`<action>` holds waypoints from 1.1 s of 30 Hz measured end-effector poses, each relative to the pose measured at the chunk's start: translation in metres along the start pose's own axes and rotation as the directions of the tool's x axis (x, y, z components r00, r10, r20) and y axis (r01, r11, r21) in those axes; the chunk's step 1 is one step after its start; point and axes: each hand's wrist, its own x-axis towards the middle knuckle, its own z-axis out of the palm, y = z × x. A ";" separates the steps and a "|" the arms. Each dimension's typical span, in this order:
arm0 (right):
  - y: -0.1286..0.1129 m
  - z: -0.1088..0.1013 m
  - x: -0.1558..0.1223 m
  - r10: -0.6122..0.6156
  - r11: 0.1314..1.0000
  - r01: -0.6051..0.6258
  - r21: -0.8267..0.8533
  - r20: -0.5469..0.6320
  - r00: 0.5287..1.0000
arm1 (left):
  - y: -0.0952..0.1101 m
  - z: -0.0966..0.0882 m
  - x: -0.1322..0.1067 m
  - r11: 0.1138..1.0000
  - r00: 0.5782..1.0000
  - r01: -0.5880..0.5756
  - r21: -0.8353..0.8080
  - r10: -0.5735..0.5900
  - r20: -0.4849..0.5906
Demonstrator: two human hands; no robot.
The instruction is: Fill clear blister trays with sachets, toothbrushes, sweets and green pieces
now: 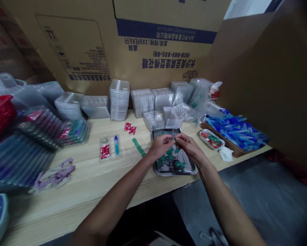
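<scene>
Green packet (171, 138) sits pinched at the fingertips of both the left hand (161, 145) and right hand (189, 147), above a steel tray (186, 171); it is too small to show which way its long axis points. More packets (170, 158) lie loose in the tray. A diagonal row of green packets (138, 146) lies on the wooden table (92, 177) just left of the tray.

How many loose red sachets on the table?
2: one red sachet and another touching it, both on the table up and left of the metal tray.
</scene>
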 end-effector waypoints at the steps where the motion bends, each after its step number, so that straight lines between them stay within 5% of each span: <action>1: 0.001 -0.002 0.002 -0.023 0.997 0.022 -0.068 -0.027 0.999 | 0.001 -0.004 0.000 0.992 0.999 -0.016 0.124 0.019 -0.027; 4: 0.000 -0.013 -0.001 -0.120 0.898 0.082 -0.431 -0.062 0.991 | 0.001 -0.023 -0.002 0.929 0.998 -0.010 0.371 0.031 -0.051; 6: -0.004 -0.019 -0.014 -0.136 0.698 0.122 -0.706 0.037 0.990 | -0.003 -0.031 -0.011 0.923 1.000 -0.021 0.385 0.012 0.025; 9: -0.003 -0.014 -0.045 0.021 0.377 0.201 -0.904 0.225 0.974 | -0.013 -0.027 -0.031 0.913 0.985 -0.088 0.398 0.019 0.174; 12: 0.007 -0.001 -0.066 0.170 0.241 0.199 -0.950 0.243 0.955 | -0.022 -0.013 -0.040 0.908 0.977 -0.123 0.401 0.040 0.210; 14: 0.018 0.003 -0.067 0.145 0.277 0.137 -0.951 0.182 0.973 | -0.025 -0.008 -0.036 0.916 0.985 -0.105 0.387 0.043 0.167; 18: 0.035 -0.013 -0.048 -0.027 0.565 -0.002 -0.825 -0.020 0.999 | -0.027 -0.015 -0.016 0.950 0.997 -0.060 0.306 0.045 0.056; 23: 0.043 -0.030 -0.033 -0.160 0.757 0.067 -0.650 -0.085 0.983 | -0.032 -0.025 0.003 0.982 0.988 0.093 -0.163 -0.111 -0.107; 27: 0.043 -0.011 -0.039 -0.297 0.653 0.204 -0.729 0.002 0.955 | -0.037 -0.022 0.008 0.956 0.980 0.131 -0.263 -0.164 -0.108; 31: 0.045 0.017 -0.044 -0.219 0.451 0.298 -0.841 0.219 0.951 | -0.040 -0.019 0.004 0.941 0.976 0.159 -0.300 -0.195 -0.097; 33: 0.046 0.021 -0.040 -0.191 0.435 0.234 -0.869 0.165 0.968 | -0.041 -0.019 0.000 0.939 0.975 0.157 -0.306 -0.197 -0.105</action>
